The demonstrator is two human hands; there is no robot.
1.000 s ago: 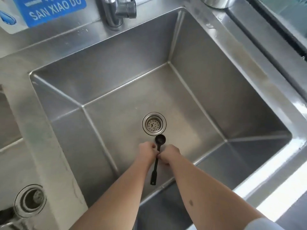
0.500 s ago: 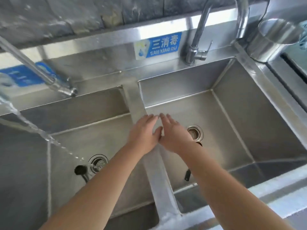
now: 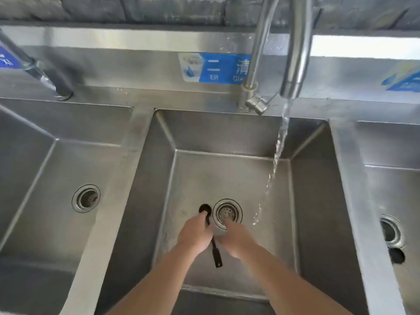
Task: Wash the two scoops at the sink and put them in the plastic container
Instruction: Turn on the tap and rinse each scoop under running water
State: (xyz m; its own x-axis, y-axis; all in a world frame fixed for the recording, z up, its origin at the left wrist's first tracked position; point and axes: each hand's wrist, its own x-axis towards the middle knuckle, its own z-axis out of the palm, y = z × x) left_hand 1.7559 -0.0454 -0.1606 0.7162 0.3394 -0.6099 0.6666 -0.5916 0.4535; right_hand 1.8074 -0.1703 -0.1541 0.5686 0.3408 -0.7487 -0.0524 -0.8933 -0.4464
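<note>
A black scoop (image 3: pixel 216 258) lies in the middle basin (image 3: pixel 229 178), its round bowl next to the drain (image 3: pixel 226 213). My left hand (image 3: pixel 194 235) is closed over the middle of its handle. My right hand (image 3: pixel 237 238) is just right of the handle, fingers stretched toward the drain, with nothing seen in it. A second black scoop (image 3: pixel 396 255) shows partly in the right basin, below that basin's drain. No plastic container is in view.
Water streams from the curved faucet (image 3: pixel 293 64) into the middle basin, landing right of the drain. A left basin (image 3: pixel 56 178) and a right basin (image 3: pixel 391 189) flank it behind steel dividers. Another tap (image 3: pixel 36 71) stands at the far left.
The view swung left from the right basin. My hands crossed the divider and are now down in the middle basin, where the left one grips a scoop under running water.
</note>
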